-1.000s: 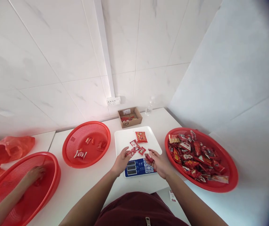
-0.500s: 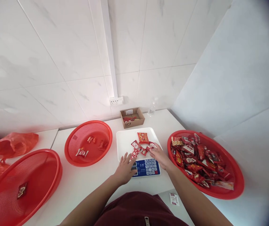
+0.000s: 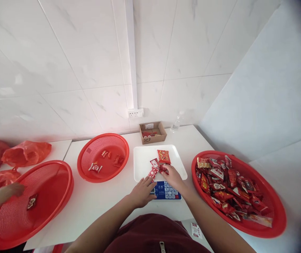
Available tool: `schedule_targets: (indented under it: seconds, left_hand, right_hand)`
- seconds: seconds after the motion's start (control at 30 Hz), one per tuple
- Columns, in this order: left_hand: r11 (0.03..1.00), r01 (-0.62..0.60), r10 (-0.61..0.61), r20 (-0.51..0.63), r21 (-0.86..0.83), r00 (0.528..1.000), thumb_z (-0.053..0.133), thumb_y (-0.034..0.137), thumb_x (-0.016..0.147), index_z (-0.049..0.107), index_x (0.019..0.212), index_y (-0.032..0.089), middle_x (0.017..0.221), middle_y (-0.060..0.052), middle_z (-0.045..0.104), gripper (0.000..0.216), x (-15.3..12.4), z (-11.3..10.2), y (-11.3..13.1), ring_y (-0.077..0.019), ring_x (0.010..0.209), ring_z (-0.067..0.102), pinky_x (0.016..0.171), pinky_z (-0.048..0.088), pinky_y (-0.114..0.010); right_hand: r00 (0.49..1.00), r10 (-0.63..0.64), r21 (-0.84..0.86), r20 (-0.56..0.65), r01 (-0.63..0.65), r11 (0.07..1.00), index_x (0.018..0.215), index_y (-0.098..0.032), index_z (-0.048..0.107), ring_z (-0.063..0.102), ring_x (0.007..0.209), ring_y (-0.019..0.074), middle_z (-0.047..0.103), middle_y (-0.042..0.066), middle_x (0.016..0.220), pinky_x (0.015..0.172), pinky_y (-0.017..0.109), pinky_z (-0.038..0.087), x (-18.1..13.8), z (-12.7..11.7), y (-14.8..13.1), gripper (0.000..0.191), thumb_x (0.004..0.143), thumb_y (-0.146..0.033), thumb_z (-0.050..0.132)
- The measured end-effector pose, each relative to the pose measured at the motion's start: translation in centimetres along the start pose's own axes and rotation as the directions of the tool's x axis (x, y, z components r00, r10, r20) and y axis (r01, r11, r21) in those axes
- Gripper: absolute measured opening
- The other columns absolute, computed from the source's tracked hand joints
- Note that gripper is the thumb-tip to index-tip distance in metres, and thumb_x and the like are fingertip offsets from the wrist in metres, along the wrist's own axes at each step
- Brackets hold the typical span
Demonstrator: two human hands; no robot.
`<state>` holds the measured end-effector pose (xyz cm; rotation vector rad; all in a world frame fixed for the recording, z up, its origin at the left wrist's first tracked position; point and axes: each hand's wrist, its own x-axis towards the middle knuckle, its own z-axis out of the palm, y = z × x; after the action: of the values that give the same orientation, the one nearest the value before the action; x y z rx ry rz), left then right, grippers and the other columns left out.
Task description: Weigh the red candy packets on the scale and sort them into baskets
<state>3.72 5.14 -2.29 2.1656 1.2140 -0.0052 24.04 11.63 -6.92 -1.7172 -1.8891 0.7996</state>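
Several small snack packets lie bunched on the white tray (image 3: pixel 140 161) of a weighing scale with a blue keypad panel (image 3: pixel 161 191). My right hand (image 3: pixel 174 178) comes in from the right, its fingers curled down on a red snack packet (image 3: pixel 163 168), partly hidden by them. My left hand (image 3: pixel 141 194) rests at the tray's front edge with fingers stretched out, close to a red packet with white dots (image 3: pixel 153 173). A red and white packet (image 3: pixel 154 163) touches the bunch, and a larger orange-red packet (image 3: pixel 163 155) lies behind.
Right of the scale stands a red basket (image 3: pixel 279 225) heaped with packets. Leftward are a red basket (image 3: pixel 125 154) with a few packets and another basket (image 3: pixel 61 196) with one. A co-worker's hand (image 3: pixel 13 189) reaches over it. Behind sit a cardboard box (image 3: pixel 154 139) and clear bottle (image 3: pixel 175 125).
My right hand has moved left and down with its packet toward the bunch. A co-worker's hand has appeared over the far left basket. The view has shifted slightly left.
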Motion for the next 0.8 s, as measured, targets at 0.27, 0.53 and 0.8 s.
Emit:
schedule_targets:
  seconds: [0.27, 0.53, 0.8]
  left_hand:
    - [0.997, 0.048, -0.049, 0.021, 0.056, 0.999, 0.054, 0.035, 0.085, 0.04, 0.137, 0.012, 0.151, -0.02, 0.025, 0.058, 3.3, -1.1, 0.7, -0.0322, 0.138, 0.027, 0.111, 0.027, -0.047]
    - [0.991, -0.004, 0.006, -0.015, 0.137, 1.0, 0.053, 0.048, 0.084, 0.034, 0.14, 0.021, 0.152, -0.013, 0.026, 0.065, 4.1, -0.5, 0.8, -0.0326, 0.141, 0.017, 0.113, 0.019, -0.051]
    - [0.993, -0.109, 0.112, -0.08, 0.041, 0.991, 0.061, 0.041, 0.079, 0.042, 0.133, 0.021, 0.145, -0.014, 0.038, 0.06, 4.4, 0.2, 0.4, -0.0315, 0.136, 0.03, 0.109, 0.028, -0.05]
  right_hand:
    - [0.999, -0.021, -0.348, -0.037, 0.007, 0.937, 0.123, -0.024, 0.058, 0.043, 0.122, 0.0277, 0.048, 0.007, 0.138, 0.1, 0.038, 0.037, 2.6, -2.1, 0.3, 0.043, 0.081, -0.02, 0.05]
    - [0.996, 0.052, -0.376, 0.079, -0.018, 0.926, 0.132, -0.02, 0.051, 0.042, 0.124, 0.0271, 0.046, 0.01, 0.14, 0.099, 0.036, 0.037, 2.7, -2.1, -0.2, 0.047, 0.086, -0.023, 0.045]
    - [0.996, 0.025, -0.09, 0.08, -0.018, 0.996, 0.124, -0.016, 0.056, 0.05, 0.119, 0.021, 0.054, 0.012, 0.126, 0.101, 0.033, 0.038, 2.0, -1.0, -0.6, 0.042, 0.083, -0.025, 0.049]
